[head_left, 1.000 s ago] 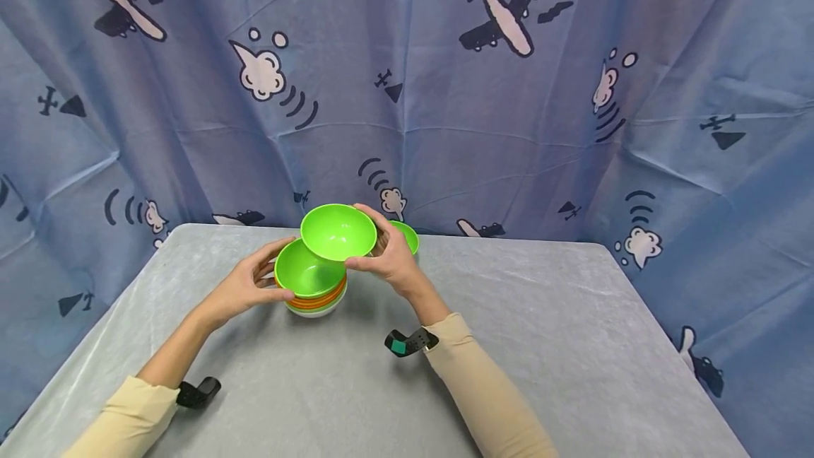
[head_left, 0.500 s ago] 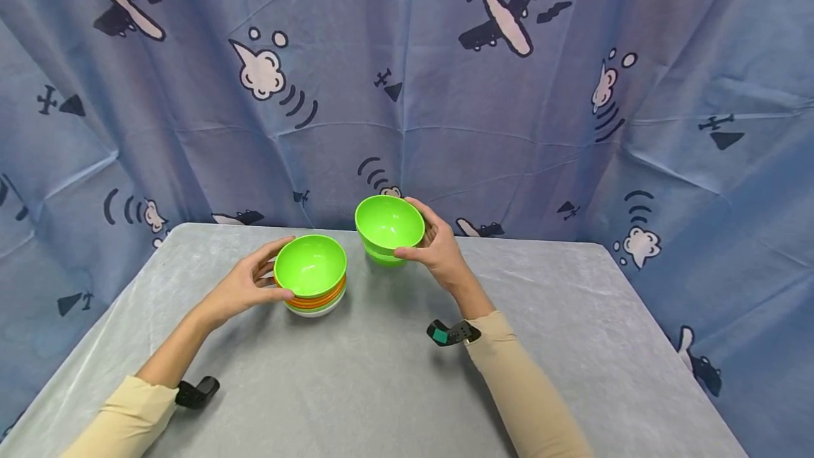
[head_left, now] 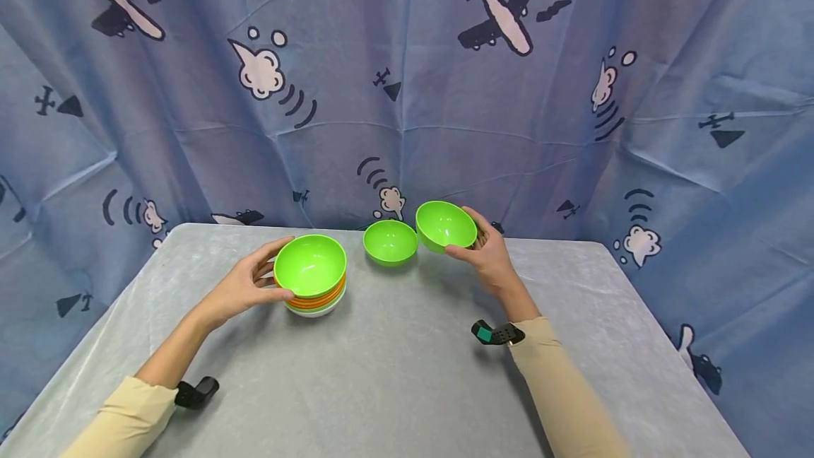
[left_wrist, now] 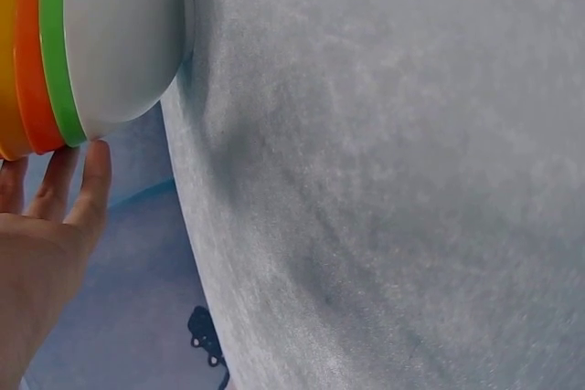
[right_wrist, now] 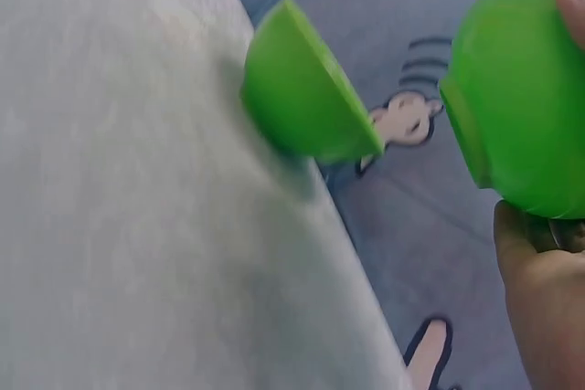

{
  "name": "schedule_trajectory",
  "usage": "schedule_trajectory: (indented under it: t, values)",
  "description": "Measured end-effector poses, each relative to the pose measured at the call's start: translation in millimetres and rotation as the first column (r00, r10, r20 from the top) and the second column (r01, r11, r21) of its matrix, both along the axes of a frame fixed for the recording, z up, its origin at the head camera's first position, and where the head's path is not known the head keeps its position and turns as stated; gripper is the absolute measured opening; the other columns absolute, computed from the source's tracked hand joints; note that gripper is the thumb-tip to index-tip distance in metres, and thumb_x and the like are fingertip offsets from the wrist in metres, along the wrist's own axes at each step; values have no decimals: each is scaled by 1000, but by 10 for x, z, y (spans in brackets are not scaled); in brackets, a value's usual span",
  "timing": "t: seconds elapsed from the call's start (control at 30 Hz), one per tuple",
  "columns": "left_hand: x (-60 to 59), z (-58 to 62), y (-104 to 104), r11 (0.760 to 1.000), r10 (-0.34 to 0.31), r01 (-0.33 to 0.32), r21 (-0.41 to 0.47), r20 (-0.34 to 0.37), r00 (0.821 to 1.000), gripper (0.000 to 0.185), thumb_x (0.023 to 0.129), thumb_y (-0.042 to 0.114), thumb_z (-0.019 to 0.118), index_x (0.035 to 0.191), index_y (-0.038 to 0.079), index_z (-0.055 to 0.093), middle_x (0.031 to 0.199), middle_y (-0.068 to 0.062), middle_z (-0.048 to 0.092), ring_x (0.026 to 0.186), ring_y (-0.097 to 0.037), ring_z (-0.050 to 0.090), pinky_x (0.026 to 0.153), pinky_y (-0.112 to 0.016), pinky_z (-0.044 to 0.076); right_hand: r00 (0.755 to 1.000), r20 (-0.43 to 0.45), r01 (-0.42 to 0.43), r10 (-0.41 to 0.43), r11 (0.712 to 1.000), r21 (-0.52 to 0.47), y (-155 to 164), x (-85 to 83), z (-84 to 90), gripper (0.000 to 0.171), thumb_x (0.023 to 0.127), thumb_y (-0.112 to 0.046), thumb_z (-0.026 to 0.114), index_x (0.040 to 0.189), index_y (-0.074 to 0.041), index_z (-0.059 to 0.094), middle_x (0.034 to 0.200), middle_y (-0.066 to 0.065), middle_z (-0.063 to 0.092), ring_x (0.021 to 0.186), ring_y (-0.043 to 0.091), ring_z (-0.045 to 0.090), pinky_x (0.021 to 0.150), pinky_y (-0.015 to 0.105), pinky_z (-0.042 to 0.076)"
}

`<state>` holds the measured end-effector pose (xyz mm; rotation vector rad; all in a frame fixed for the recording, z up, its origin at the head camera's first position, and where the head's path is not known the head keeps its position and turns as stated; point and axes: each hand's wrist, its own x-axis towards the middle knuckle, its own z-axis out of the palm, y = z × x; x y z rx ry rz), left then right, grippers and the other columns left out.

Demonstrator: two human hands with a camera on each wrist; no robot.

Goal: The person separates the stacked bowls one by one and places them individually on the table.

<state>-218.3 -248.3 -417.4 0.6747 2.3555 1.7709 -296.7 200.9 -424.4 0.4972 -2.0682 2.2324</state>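
Could slip: held bowl (head_left: 446,225) gripped only at its right side, tilted, raised off the bench (head_left: 394,366) near the far edge; a loose pinch would drop it or knock the lone bowl (head_left: 390,242) just left of it. Could topple too: stack (head_left: 311,276), if nudged.

Left hand (head_left: 244,287) cupped against the stack's left side, fingers fairly straight, touching the rims, not clenched. Right hand (head_left: 486,254) curled round the held bowl, thumb at the near rim, fingers behind.
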Motion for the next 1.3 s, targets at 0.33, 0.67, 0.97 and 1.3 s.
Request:
schedule_trajectory:
  t: [0.33,0.67,0.97,1.3]
  values:
    - [6,-17,5,1000,5,-5,-4,5,1000,90,87,3,81,160,8,29,160,-13,31,140,-39,37,107,-37,41,995,76,56,-67,987,149,272,-76,-207,94,82,6,81,158,3,26,158,17,30,144,30,33,111,39,38]
    - [4,-15,10,1000,-6,6,0,4,1000,90,87,2,80,160,6,27,161,-14,29,141,-41,35,108,-50,38,988,135,36,-74,963,266,323,-43,-200,95,81,4,83,156,7,25,158,26,28,146,36,28,116,48,28]
    - [-6,-12,10,1000,-7,7,0,2,1000,90,87,2,80,161,7,28,161,-13,29,142,-40,34,109,-53,36,981,162,55,-108,952,302,403,-145,-410,100,81,-2,85,159,3,23,164,20,19,150,30,21,118,44,25]
    - [-4,9,5,1000,-1,1,-1,5,1000,90,87,3,81,160,8,29,161,-13,30,142,-40,35,106,-35,42,984,154,41,-89,956,291,383,-155,-435,99,80,2,85,158,4,24,162,23,22,149,34,23,117,47,26]
